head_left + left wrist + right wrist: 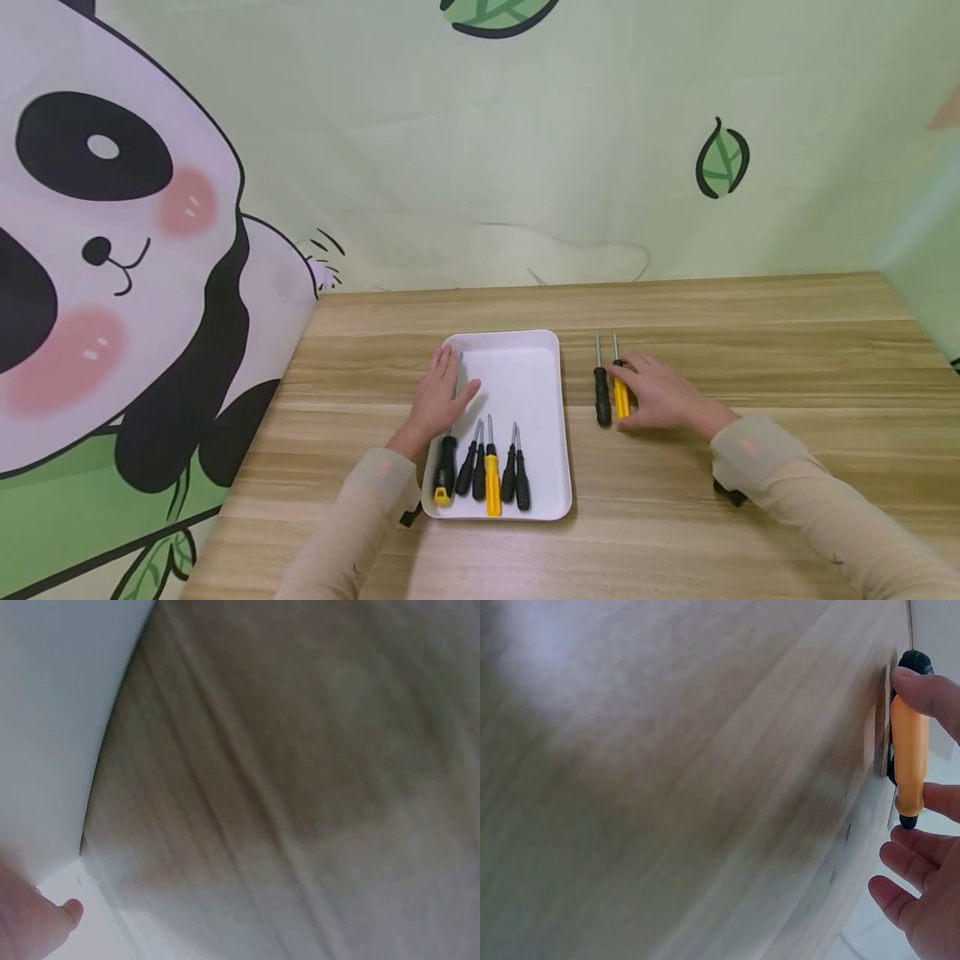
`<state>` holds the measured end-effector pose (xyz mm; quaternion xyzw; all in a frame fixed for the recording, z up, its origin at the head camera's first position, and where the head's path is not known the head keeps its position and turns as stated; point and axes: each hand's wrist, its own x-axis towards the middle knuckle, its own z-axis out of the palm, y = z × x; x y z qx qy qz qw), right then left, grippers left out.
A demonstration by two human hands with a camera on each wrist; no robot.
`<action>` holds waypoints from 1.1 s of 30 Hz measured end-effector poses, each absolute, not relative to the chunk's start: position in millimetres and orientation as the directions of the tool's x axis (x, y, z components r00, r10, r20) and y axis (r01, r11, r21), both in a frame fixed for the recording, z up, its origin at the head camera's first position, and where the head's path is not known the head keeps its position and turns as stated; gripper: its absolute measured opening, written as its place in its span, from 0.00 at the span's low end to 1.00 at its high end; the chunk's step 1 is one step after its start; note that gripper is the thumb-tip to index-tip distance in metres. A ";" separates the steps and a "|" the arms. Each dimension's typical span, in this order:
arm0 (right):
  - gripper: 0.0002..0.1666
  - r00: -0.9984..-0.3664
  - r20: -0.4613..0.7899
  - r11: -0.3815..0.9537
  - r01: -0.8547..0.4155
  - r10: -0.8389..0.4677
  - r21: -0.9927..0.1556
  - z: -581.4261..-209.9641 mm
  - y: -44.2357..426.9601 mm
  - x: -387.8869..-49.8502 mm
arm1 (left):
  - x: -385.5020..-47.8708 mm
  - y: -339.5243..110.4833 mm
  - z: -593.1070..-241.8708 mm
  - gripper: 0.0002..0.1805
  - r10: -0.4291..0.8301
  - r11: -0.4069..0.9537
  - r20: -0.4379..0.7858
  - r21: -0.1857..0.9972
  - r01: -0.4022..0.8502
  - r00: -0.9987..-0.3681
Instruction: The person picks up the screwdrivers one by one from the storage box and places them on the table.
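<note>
My left hand (437, 402) rests over the upper left rim of a white tray (517, 375), fingers extended, thumb inside; the left wrist view catches just the thumb (37, 922). Beneath it lies the shaft of a large black screwdriver with a yellow end (445, 471). My right hand (663, 398) touches a yellow-handled screwdriver (622, 398) on the table, its thumb and fingers spread along the handle. In the right wrist view, that yellow handle (910, 750) has the thumb near one end and a finger of the hand (941, 892) near the other.
Several smaller screwdrivers lie in the tray's lower part, one yellow (492, 483) and the others black. Between tray and right hand, a black screwdriver (602, 398) lies on the wooden table (675, 517). A wall cloth with a panda print stands behind.
</note>
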<state>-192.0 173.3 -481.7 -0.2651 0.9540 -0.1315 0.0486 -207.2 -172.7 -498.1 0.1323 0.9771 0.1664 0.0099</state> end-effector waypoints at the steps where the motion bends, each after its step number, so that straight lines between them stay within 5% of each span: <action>1: 0.50 -0.855 -0.024 0.825 -0.492 -0.518 -0.277 -481.8 173.3 -192.3 | -207.3 -172.8 -498.2 0.40 0.263 0.909 0.025 0.329 0.257 -0.964; 20: 0.48 -0.855 -0.020 0.820 -0.491 -0.519 -0.295 -482.7 173.0 -192.9 | -204.1 -174.3 -500.6 0.44 0.280 0.859 0.074 0.425 0.284 -0.957; 33: 0.48 -0.857 -0.062 0.832 -0.475 -0.511 -0.286 -483.5 174.1 -194.8 | -208.3 -174.2 -500.5 0.40 0.265 0.902 0.021 0.347 0.256 -0.964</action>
